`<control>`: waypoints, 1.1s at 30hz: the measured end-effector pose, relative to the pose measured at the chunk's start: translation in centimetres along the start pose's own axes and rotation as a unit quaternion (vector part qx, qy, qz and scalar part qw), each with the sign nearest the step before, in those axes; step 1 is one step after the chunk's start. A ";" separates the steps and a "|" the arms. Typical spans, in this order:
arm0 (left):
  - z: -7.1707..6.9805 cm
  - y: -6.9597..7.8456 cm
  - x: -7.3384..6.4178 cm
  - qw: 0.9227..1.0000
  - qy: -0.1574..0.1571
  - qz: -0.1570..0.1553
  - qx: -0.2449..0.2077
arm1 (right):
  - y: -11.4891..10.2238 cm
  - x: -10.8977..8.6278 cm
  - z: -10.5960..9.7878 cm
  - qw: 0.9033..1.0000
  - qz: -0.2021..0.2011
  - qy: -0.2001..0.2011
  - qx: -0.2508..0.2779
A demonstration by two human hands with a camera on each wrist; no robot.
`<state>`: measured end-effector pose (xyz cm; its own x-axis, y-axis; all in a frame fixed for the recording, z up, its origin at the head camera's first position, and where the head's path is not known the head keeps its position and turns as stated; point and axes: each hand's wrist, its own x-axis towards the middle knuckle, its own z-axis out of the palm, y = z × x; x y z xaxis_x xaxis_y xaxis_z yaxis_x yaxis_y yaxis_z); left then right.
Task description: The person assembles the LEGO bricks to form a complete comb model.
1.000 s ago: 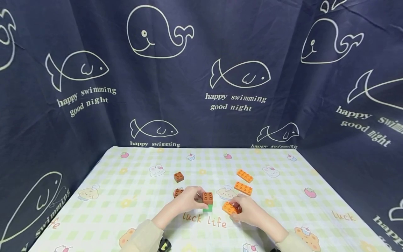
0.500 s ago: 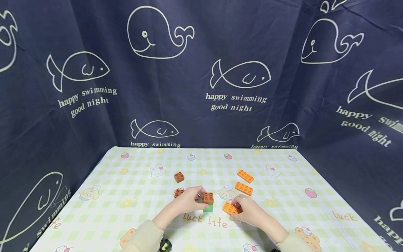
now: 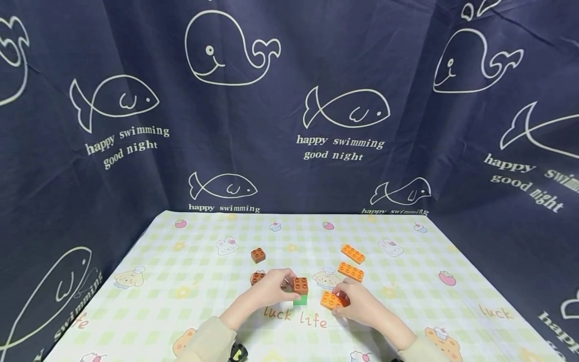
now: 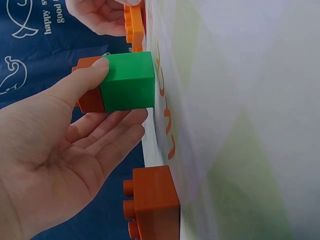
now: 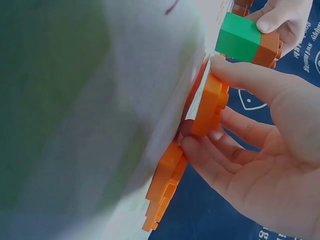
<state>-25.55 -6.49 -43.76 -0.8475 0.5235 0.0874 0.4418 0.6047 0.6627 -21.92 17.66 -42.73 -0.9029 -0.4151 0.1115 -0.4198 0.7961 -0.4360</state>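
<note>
In the head view my left hand pinches a small stack, a reddish-brown toy building brick on top of a green brick. The left wrist view shows the thumb lying across the seam where the brown brick meets the green brick, with fingers around the far side. To the right, my right hand pinches an orange studded brick between thumb and fingertips, close over the tablecloth. That orange brick stands edge-on in the right wrist view, its studs facing the palm.
Two more orange bricks, a nearer one and a farther one, lie beyond my right hand. Behind my left hand are a brown brick and another brown brick, partly hidden. A dark curtain hangs behind the checked tablecloth.
</note>
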 end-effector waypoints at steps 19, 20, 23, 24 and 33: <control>0.0 -0.1 -0.1 1.000 0.003 0.004 0.000 | -1.2 0.9 -1.4 0.995 -0.050 0.076 -0.036; 0.0 -0.1 -0.1 1.000 0.003 0.005 0.000 | -1.2 1.0 -1.5 0.995 -0.053 0.082 -0.037; -0.1 -0.1 -0.1 1.000 0.002 0.004 -0.002 | -1.4 1.2 -1.5 0.992 -0.068 0.103 -0.038; -0.1 -0.1 -0.1 1.000 0.001 0.002 -0.002 | -1.5 1.3 -1.6 0.991 -0.070 0.107 -0.037; 0.0 -0.1 -0.1 1.000 0.002 0.009 0.007 | -2.0 2.0 -1.6 0.990 -0.078 0.115 -0.031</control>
<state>-25.56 -6.57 -43.88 -0.8402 0.5326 0.1021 0.4616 0.6035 0.6502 -23.04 15.96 -40.20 -0.8208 -0.4300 0.3760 -0.5542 0.7589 -0.3419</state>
